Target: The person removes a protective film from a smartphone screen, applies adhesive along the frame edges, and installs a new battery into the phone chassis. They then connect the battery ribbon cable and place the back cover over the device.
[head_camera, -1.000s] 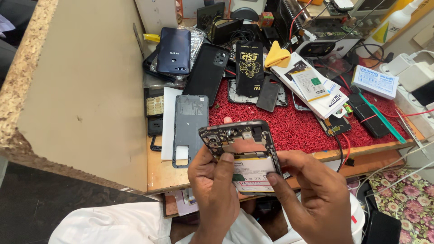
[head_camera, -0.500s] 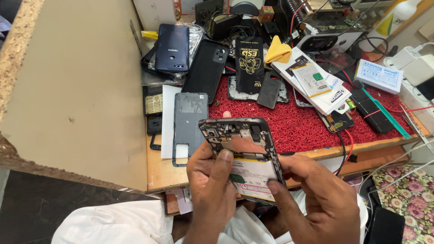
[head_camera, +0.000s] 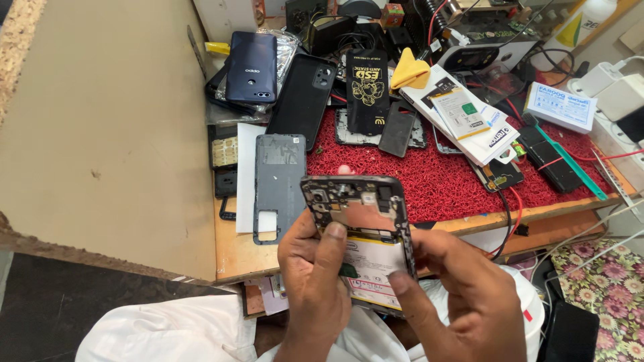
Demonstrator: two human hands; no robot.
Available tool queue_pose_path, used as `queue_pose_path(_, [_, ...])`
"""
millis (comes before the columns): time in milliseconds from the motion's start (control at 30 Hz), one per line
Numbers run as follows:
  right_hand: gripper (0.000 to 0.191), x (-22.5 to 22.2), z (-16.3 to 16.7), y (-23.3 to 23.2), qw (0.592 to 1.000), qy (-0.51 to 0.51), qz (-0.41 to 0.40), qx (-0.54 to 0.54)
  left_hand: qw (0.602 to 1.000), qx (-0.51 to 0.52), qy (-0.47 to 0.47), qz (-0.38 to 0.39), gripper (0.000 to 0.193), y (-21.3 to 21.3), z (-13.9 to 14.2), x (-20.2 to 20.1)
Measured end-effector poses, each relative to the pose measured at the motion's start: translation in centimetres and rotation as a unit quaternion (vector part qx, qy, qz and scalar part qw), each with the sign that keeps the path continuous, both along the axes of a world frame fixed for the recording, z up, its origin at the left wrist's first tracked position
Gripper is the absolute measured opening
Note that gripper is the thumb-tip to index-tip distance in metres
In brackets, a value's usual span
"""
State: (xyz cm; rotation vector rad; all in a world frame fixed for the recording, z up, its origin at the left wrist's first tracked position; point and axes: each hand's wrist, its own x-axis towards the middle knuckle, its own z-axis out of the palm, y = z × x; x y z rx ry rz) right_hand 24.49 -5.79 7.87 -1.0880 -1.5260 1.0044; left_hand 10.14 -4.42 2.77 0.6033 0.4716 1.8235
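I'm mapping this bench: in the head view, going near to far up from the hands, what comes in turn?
Left hand and right hand → opened phone → red mat → black anti-static pouch → yellow cloth.

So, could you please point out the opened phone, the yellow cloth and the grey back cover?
opened phone (head_camera: 359, 208): head view, its bare upper frame.
yellow cloth (head_camera: 409, 72): head view, its middle fold.
grey back cover (head_camera: 280, 177): head view, its flat centre.

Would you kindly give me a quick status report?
Left hand and right hand both grip opened phone. Battery exposed. Grey back cover lies on bench beside.
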Motion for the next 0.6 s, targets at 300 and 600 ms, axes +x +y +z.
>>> queue_pose_path(300, [0.020, -0.5, -0.2, 2.1, 0.985, 0.173, 0.015, -0.020, 0.986, -0.044, 0.153, -0.043, 0.020, -0.8, 1.8, -0.2])
queue_pose_path(600, [0.015, 0.1, -1.8, 1.5, 0.977, 0.207, 0.011, 0.051, 0.979, -0.005, 0.203, -0.030, 0.017, -1.5, 1.8, -0.2])
